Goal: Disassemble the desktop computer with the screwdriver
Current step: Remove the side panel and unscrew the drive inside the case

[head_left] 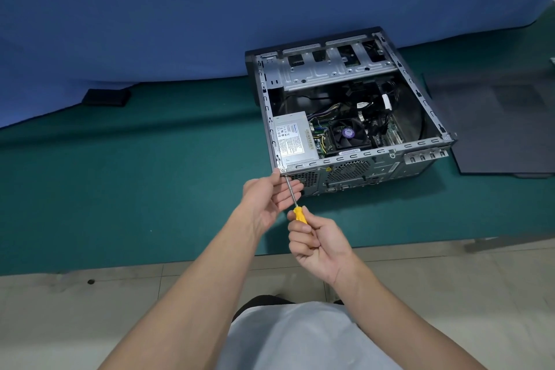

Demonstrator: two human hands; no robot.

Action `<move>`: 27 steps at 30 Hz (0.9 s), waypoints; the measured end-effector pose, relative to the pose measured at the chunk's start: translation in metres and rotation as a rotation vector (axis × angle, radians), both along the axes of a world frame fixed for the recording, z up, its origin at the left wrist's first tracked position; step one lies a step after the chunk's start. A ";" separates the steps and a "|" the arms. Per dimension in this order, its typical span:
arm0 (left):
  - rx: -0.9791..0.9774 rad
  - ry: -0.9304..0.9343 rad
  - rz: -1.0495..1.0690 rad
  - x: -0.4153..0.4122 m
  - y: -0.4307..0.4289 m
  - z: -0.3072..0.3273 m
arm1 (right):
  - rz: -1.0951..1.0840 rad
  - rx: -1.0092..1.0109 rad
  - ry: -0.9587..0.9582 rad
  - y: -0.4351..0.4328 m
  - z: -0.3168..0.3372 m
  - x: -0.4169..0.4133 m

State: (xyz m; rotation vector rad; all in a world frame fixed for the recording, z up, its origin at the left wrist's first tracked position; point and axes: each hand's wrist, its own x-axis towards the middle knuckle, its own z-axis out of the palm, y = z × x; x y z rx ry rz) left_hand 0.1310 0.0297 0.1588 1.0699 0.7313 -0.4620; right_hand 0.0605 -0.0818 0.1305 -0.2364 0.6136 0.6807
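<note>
While lidless, case with fan inside

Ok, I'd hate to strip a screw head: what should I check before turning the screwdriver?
1. Tip of the screwdriver seated in a screw at the near left corner of the case: cannot tell, too small.
2. Grip of the right hand on the yellow handle: ok.
3. Fingers of the left hand touching the shaft to steady it: ok.
4. Removed side panel lying apart, right of the case: ok.
5. Flat seat of the case on the green table: ok.
</note>
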 end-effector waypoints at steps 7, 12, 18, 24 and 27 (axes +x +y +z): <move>0.018 0.004 0.002 0.000 -0.002 0.001 | -0.049 0.145 0.018 0.005 -0.004 -0.002; 0.030 0.009 -0.006 -0.001 -0.002 0.003 | -0.017 0.008 -0.013 0.006 0.000 0.001; 0.045 0.012 -0.011 -0.001 -0.003 0.004 | 0.013 -0.512 -0.074 0.024 0.008 0.003; 0.063 0.016 -0.013 -0.001 -0.004 0.007 | 0.105 -1.025 -0.165 0.039 0.006 0.000; 0.074 0.016 -0.020 0.000 -0.004 0.007 | 0.257 -1.460 -0.345 0.042 0.005 -0.002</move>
